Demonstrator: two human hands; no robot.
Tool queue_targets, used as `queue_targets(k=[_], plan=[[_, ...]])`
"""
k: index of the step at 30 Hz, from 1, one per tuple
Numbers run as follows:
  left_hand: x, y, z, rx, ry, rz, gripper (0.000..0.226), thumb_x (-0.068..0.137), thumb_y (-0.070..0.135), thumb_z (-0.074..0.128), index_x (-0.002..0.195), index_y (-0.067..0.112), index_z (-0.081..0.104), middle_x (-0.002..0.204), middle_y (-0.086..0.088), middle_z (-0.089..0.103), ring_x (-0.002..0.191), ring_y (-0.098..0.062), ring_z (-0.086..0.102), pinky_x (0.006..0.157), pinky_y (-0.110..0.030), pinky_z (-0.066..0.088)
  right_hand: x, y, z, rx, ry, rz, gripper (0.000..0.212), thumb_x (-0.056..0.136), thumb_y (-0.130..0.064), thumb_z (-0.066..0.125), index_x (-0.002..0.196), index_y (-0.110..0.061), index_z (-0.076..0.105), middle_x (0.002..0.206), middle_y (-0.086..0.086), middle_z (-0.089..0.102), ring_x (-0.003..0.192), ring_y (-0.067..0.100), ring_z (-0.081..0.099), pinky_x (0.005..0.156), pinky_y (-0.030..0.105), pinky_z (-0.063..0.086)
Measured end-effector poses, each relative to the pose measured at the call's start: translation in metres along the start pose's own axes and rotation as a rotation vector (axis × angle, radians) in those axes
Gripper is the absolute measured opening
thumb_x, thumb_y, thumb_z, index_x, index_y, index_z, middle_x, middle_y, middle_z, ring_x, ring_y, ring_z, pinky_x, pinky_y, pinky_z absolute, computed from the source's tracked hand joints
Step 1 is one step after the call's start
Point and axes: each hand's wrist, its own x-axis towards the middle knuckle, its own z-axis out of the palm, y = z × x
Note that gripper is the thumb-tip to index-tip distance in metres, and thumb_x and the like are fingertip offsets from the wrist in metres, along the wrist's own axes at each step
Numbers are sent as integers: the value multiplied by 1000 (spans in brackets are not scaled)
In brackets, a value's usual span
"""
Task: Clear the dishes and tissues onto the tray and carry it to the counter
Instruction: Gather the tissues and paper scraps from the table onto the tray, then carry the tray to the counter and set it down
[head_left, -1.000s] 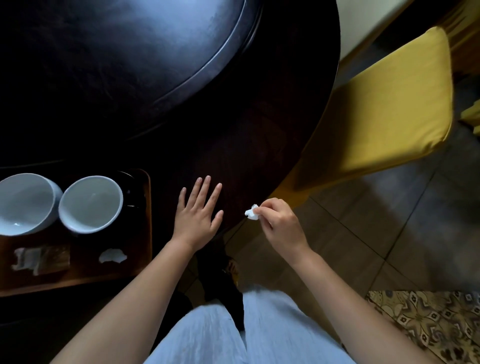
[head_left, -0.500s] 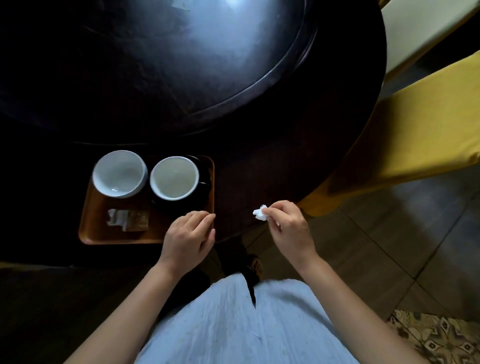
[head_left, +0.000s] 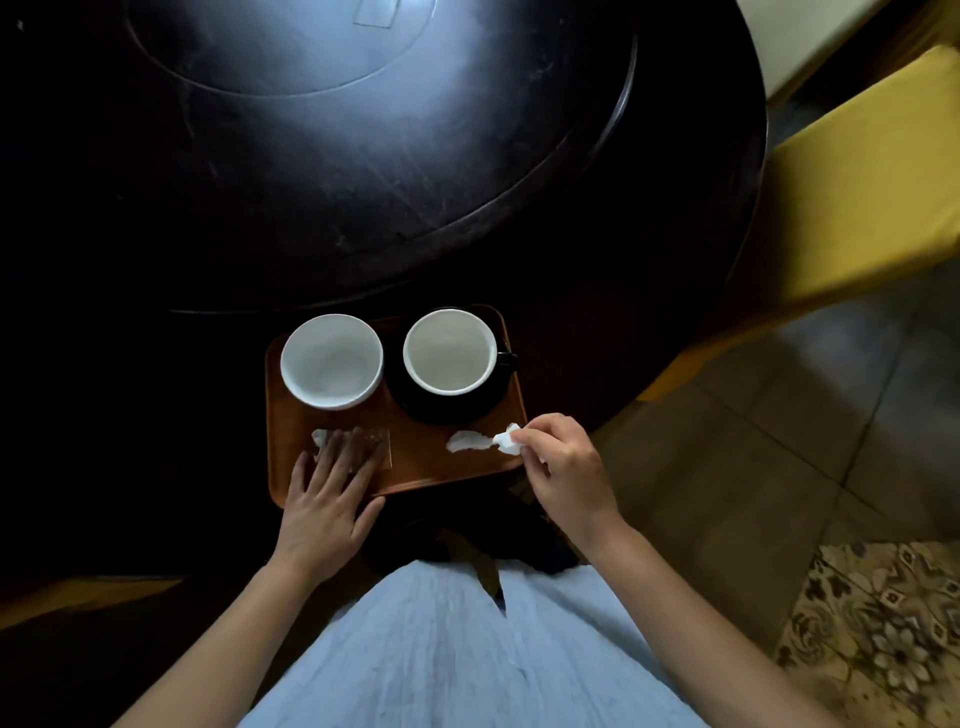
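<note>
Head view, looking down. Landmark: the wooden tray (head_left: 415, 462), sitting at the near edge of the dark round counter (head_left: 363, 182), right in front of the person, probably so both hands reach it and it can be lifted straight off.

Far side of the tray, left: white bowl (head_left: 332, 361), upright, looks empty. Far side, right: white cup (head_left: 449, 351) on a black saucer (head_left: 447, 405), handle pointing off the tray's right edge. The heavier dishes sit together at the far side, leaving the near strip free for paper.

Near-left part of the tray: left hand (head_left: 324, 512) lies palm-down, fingers spread flat, gripping nothing, fingertips over a crumpled tissue and brownish wrapper (head_left: 374, 441). Likely pinning the light paper and steadying the tray while the other hand works.

Near-right part of the tray: a tissue scrap (head_left: 467, 441) lies flat on the wood. Touching or just above its right end, the right hand (head_left: 558, 462) hovers over the tray's right edge, thumb and forefinger closed in a pinch on a small white tissue wad (head_left: 506, 439). A pinch suits something this light and small.

Judgement: the wad is about to be released beside the scrap; the counter beyond the tray looks bare, though much is in shadow. Carrying seems close.

Right of the tray: yellow chair cushion (head_left: 857, 182), tiled floor (head_left: 779, 467).
</note>
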Motion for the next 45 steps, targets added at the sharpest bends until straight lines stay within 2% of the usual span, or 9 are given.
queue_targets(k=[9, 15, 21, 28, 31, 35, 40, 42, 45], plan=[[-1, -32, -5, 14, -2, 35, 75, 89, 61, 6, 138, 16, 41, 149, -13, 31, 139, -29, 21, 110, -44, 13, 9, -62, 66, 16, -8, -12, 9, 87, -3, 62, 89, -1, 71, 80, 14, 64, 75, 27, 59, 65, 36, 56], [0, -34, -4, 15, 7, 42, 72, 90, 60, 8, 138, 17, 41, 149, -10, 28, 139, -27, 23, 109, -44, 16, 14, -81, 100, -195, -71, -35, 11, 82, -3, 67, 93, -4, 70, 80, 9, 66, 72, 23, 62, 56, 30, 58], [0, -37, -1, -13, 32, 64, 71, 90, 60, 9, 140, 18, 37, 150, -10, 30, 140, -21, 13, 109, -44, 15, -18, -88, 111, -442, -227, -20, 60, 81, -37, 64, 131, -8, 50, 135, 8, 56, 121, 23, 54, 94, 33, 52], [0, -38, -1, -21, 17, 85, 72, 90, 61, 8, 138, 19, 42, 150, -10, 31, 140, -27, 22, 108, -45, 16, -29, -82, 119, -447, -430, 29, 65, 95, -49, 33, 146, -13, 18, 158, 5, 11, 145, 23, 10, 115, 49, 17], [-1, -38, -2, -23, 12, 84, 72, 90, 61, 8, 138, 19, 41, 151, -10, 30, 142, -24, 15, 110, -46, 13, -29, -82, 114, -441, -452, 14, 58, 95, -49, 33, 145, -22, 24, 157, 3, 16, 144, 24, 15, 114, 52, 19], [-7, -39, -3, -40, 32, 95, 70, 91, 58, 9, 139, 18, 40, 150, -9, 33, 141, -18, 8, 112, -43, 2, -24, -81, 99, -469, -337, -35, 50, 88, -48, 49, 132, -25, 49, 141, -1, 50, 129, 23, 47, 101, 48, 43], [-16, -46, -11, -163, 194, 123, 57, 93, 47, 27, 142, 18, 34, 151, -7, 31, 142, -19, 13, 113, -43, 10, -17, -69, 83, -287, -174, -130, 40, 89, -34, 51, 125, -18, 55, 133, 4, 57, 120, 22, 54, 98, 43, 45], [-17, -52, -16, -301, 315, 5, 54, 89, 38, 38, 138, 13, 40, 147, -11, 38, 140, -22, 23, 111, -42, 20, -12, -59, 71, -183, -74, -102, 27, 88, -23, 56, 112, -14, 63, 116, 7, 66, 106, 22, 61, 88, 38, 51], [-8, -62, -26, -491, 431, -285, 44, 90, 26, 48, 128, 4, 49, 129, -19, 52, 124, -32, 45, 101, -46, 36, 5, -33, 50, -23, 77, 181, 11, 86, -7, 61, 97, -6, 64, 97, 11, 63, 86, 25, 63, 72, 31, 51]])
